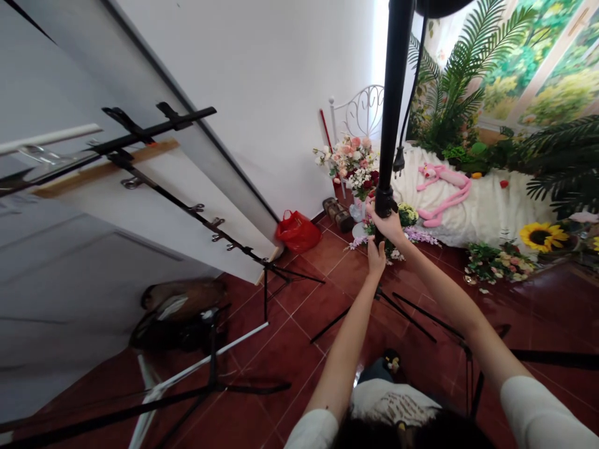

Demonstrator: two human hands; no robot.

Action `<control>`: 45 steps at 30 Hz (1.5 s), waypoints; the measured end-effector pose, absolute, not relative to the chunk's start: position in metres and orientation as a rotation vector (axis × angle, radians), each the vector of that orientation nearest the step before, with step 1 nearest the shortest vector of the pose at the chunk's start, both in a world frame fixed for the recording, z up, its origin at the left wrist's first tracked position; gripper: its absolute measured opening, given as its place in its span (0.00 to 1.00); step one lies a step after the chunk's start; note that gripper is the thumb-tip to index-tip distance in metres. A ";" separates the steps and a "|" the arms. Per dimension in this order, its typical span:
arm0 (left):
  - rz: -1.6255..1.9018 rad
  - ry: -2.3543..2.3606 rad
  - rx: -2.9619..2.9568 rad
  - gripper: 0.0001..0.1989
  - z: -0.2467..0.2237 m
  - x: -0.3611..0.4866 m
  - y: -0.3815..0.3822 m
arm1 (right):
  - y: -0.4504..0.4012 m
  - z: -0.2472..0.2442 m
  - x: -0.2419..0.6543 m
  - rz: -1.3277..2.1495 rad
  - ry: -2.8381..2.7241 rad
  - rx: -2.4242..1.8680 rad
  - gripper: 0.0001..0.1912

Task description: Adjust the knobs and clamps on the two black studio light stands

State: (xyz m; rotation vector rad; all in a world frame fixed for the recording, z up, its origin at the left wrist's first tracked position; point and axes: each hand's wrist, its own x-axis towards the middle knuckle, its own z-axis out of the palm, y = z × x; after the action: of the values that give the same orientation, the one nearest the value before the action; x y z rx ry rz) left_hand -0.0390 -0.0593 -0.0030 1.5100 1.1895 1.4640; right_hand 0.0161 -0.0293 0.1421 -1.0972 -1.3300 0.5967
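A black light stand [392, 106] rises in front of me, its pole running up past the top edge of the head view. My right hand [389, 226] is closed around the pole just at its locking collar [385, 203]. Below it, my left hand [376, 254] wraps the lower part of the same pole. A black cable with a plug [399, 161] dangles beside the pole. The stand's legs [406, 317] spread on the floor beneath my hands. Part of a dark round lamp head [444, 6] shows at the top edge.
To the left stand a clamped backdrop board [201, 187] and more tripod legs [253, 390]. A red bag [298, 232] lies by the wall. Beyond the stand are flowers [353, 156], a pink plush toy [447, 181] on white cloth [491, 215], and a sunflower [543, 237].
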 end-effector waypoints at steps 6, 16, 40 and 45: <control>1.488 1.246 1.475 0.32 -0.011 -0.033 -0.056 | -0.030 0.160 0.013 0.475 -1.307 -1.151 0.27; 1.506 1.240 1.501 0.31 -0.009 -0.032 -0.058 | -0.088 0.123 0.078 0.476 -1.758 -1.264 0.23; 1.506 1.266 1.493 0.28 -0.009 -0.031 -0.058 | -0.068 0.043 0.091 0.477 -1.654 -1.426 0.19; 1.502 1.245 1.523 0.29 -0.008 -0.032 -0.059 | -0.051 0.044 0.088 0.548 -1.612 -1.422 0.17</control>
State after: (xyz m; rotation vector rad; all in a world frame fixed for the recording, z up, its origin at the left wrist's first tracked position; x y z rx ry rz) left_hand -0.0324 -0.0588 -0.0084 1.5230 1.2455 1.5018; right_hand 0.0881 -0.0513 0.0444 -1.4218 -1.6124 0.5477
